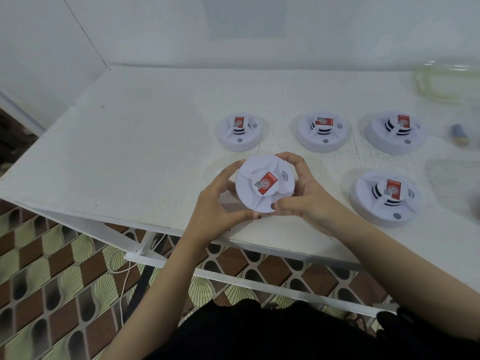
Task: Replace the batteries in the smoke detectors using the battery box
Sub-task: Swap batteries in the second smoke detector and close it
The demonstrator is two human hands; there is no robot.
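The left grip (pixel 220 201) wraps the 9 o'clock rim of one smoke detector (pixel 265 188) and the right grip (pixel 306 198) its 4 o'clock rim, at the surface's (pixel 155 126) near edge, probably braced to twist it open. Four more detectors (pixel 323 132) wait from 12 to 3 o'clock.

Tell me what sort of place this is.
Likely a room in a home, not a workshop: a worn white-painted table against plain white walls, patterned brown-and-cream floor tiles, and a loose white cord under the table.
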